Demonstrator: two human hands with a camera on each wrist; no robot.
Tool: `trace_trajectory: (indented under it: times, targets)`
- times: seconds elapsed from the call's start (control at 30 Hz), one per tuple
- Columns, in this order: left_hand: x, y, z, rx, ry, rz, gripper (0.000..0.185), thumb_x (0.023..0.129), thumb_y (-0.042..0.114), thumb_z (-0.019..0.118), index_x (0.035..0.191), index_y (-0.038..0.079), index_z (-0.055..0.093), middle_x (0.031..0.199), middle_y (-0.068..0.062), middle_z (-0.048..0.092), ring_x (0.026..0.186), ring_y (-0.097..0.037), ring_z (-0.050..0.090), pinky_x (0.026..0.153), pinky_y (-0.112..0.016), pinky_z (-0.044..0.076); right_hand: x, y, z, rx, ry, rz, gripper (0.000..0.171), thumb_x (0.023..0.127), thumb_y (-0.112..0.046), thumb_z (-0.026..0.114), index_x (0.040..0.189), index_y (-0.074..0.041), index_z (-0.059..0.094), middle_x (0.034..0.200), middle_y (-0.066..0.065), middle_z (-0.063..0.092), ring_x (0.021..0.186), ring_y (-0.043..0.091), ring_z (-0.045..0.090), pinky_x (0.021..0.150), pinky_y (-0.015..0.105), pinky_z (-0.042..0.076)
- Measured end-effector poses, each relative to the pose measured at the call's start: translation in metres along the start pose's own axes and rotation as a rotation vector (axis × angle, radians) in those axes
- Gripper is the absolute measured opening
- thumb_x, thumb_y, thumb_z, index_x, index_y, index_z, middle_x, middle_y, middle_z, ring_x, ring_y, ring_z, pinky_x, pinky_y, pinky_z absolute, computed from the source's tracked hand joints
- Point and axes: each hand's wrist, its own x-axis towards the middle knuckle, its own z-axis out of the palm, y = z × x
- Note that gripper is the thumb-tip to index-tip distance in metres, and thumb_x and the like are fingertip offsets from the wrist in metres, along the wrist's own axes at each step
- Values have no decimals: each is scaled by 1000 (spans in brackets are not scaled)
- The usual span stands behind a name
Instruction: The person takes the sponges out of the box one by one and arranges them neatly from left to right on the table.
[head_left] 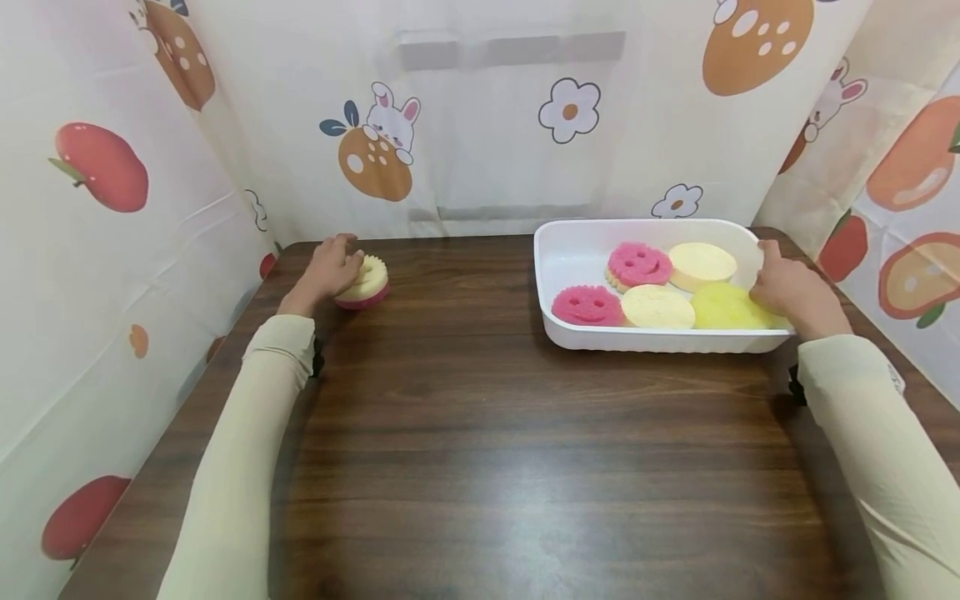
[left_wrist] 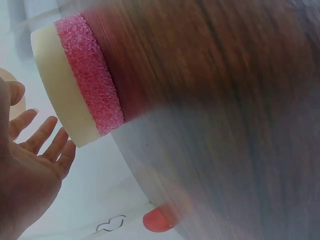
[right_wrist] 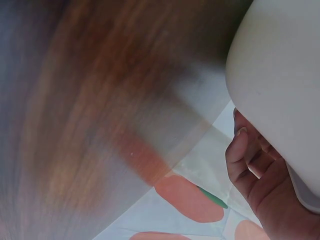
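A round sponge [head_left: 364, 283], cream on top and pink beneath, lies on the dark wooden table [head_left: 480, 433] at the far left. My left hand [head_left: 335, 260] is beside it, fingers at its left edge. The left wrist view shows the sponge [left_wrist: 80, 85] close up and that hand [left_wrist: 42, 145] with straight, spread fingers. My right hand [head_left: 780, 279] grips the right rim of a white tray [head_left: 573, 242]. In the right wrist view its fingers [right_wrist: 247, 162] curl under the tray's rim [right_wrist: 280, 85]. In the tray lie two pink smiley sponges [head_left: 639, 264], two cream ones [head_left: 702, 262] and a yellow one [head_left: 726, 307].
Curtains printed with fruit, rabbits and flowers [head_left: 465, 125] close in the table at the back and on both sides. The tray stands at the back right. Bare wood lies between my arms and toward the near edge.
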Motion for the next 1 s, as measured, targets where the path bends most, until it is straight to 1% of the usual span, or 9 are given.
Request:
trace_trajectory:
  times: [0.13,0.3,0.4,0.53,0.7,0.87,1.0]
  targets:
    - [1,2,0,-4,1,12,58,105,30,33,149,-6,29,145,-35,37,141,-51,27,117,-62,22,-1,-1,-1,1,-4,0,76,94,-16,44,152,5,0,107,43,52,78,43,54,64,53,44]
    - [2,9,-2,-3,21,41,56,105,28,34,149,-6,29,140,-35,41,135,-50,34,114,-60,27,-1,0,-2,-7,0,-2,75,94,-17,43,152,5,0,107,43,52,79,43,55,64,53,45]
    - [5,14,-3,-7,23,58,55,105,26,36,149,-7,29,140,-35,41,134,-48,36,114,-59,28,-2,1,-3,-7,8,-7,75,94,-16,43,152,5,0,105,43,52,78,42,55,64,53,45]
    - [6,20,-1,-22,0,63,55,105,26,36,149,-6,28,142,-34,40,136,-47,34,115,-59,28,-4,1,-3,-2,-4,-5,76,93,-14,44,152,6,-1,102,42,54,77,42,55,63,51,44]
    - [2,30,2,-41,-15,69,55,106,26,36,150,-6,28,145,-34,37,139,-46,32,116,-59,26,-5,-2,-2,2,-13,5,77,93,-14,44,152,5,-1,98,39,55,75,40,54,60,48,44]
    - [1,43,4,-53,-5,93,55,105,25,37,149,-6,30,147,-33,36,140,-47,30,117,-58,26,-5,-4,-3,1,-2,-4,74,94,-14,43,152,6,1,102,41,54,76,41,54,61,50,44]
    - [4,53,6,-55,-23,104,56,105,27,38,150,-3,29,149,-30,35,142,-44,30,117,-57,26,-5,-4,-4,0,-2,-14,74,94,-13,44,151,7,2,105,42,53,77,41,54,62,51,45]
